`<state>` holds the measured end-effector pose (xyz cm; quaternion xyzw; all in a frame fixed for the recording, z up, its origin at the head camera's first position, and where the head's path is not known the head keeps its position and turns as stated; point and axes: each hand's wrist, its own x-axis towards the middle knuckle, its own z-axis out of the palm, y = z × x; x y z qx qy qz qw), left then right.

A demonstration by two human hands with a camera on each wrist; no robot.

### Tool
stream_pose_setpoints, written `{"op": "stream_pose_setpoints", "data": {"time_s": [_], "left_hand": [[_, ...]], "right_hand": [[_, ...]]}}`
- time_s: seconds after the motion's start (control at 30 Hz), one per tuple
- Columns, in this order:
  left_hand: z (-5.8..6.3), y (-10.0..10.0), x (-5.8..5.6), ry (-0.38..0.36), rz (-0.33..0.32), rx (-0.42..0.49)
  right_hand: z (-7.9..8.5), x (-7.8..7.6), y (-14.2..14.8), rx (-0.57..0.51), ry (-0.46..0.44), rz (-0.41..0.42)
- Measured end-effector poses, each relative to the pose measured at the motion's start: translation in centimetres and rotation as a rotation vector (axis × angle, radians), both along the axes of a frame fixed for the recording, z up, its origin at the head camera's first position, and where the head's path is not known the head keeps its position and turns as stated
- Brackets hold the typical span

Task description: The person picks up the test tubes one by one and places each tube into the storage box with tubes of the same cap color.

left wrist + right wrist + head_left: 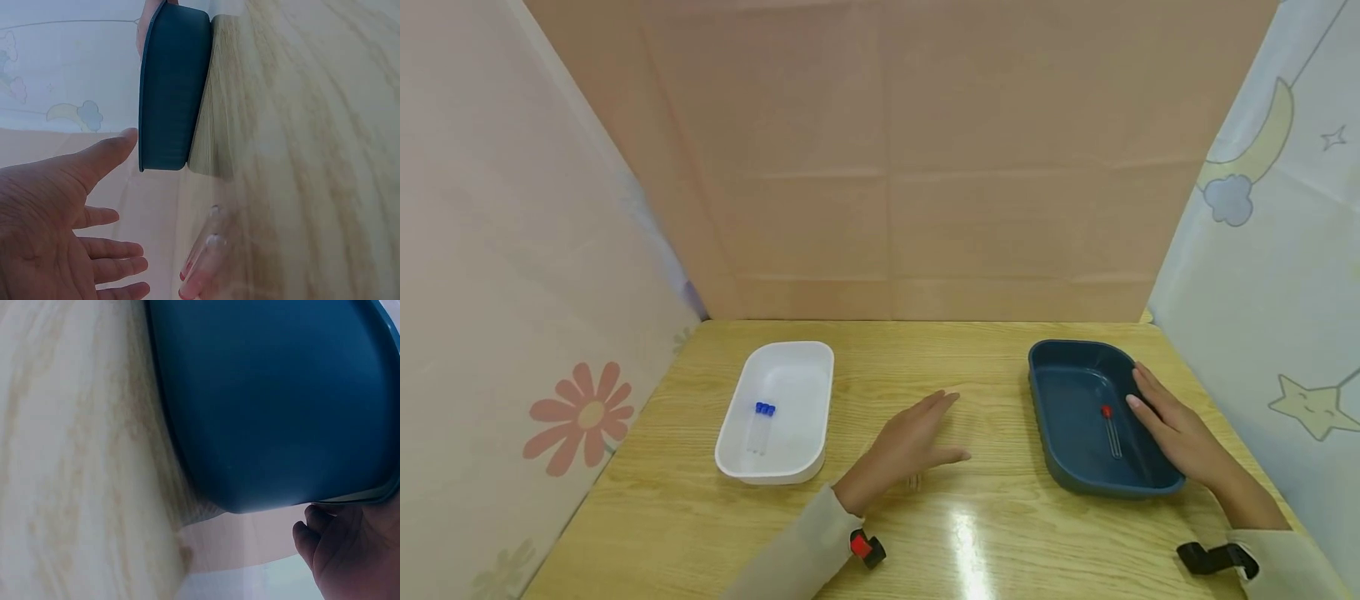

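Yellow wood-grain table (pixel 940 358): at centre, left hand (pixel 906 446), empty, fingers extended, near clear red-capped tubes (pixel 205 257), pick-up step presumed, pinch needed next; at right, right hand (pixel 1176 437) gripping deep-blue rectangular plastic tray (pixel 1078 417).

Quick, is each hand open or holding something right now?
Left hand: open, holding nothing.
Right hand: holding the blue bin by its side.
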<state>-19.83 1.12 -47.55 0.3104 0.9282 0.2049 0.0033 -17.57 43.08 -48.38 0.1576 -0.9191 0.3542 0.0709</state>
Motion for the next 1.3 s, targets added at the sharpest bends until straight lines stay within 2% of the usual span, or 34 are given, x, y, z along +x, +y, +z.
{"op": "stream_pose_setpoints", "data": {"time_s": [0.17, 0.3, 0.43, 0.6, 0.73, 0.87, 1.03, 1.3], "left_hand": [[0.1, -1.2, 0.4, -0.038, 0.015, 0.028], [0.1, -2.2, 0.7, -0.097, 0.034, 0.061], [0.0, -2.9, 0.8, -0.132, 0.06, 0.049], [0.0, -3.8, 0.9, -0.126, 0.075, -0.023], [-0.1, -4.6, 0.8, -0.091, 0.054, -0.103], [-0.1, -5.2, 0.7, -0.088, 0.031, -0.148], [-0.2, -5.5, 0.8, -0.107, 0.018, -0.203], [0.3, -5.8, 0.9, -0.149, 0.001, -0.225]], "right_hand": [[-0.1, 0.0, 0.0, 0.004, 0.006, -0.002], [-0.1, 0.0, 0.1, 0.008, 0.008, -0.004], [-0.2, 0.0, 0.2, 0.008, 0.009, -0.006], [-0.2, 0.0, 0.2, 0.003, 0.006, -0.003], [-0.2, 0.0, 0.1, 0.005, 0.003, -0.008], [-0.2, 0.0, 0.1, 0.004, 0.001, -0.008], [-0.3, 0.0, 0.1, -0.001, -0.008, -0.009], [-0.3, -0.1, 0.1, -0.006, -0.002, 0.001]]}}
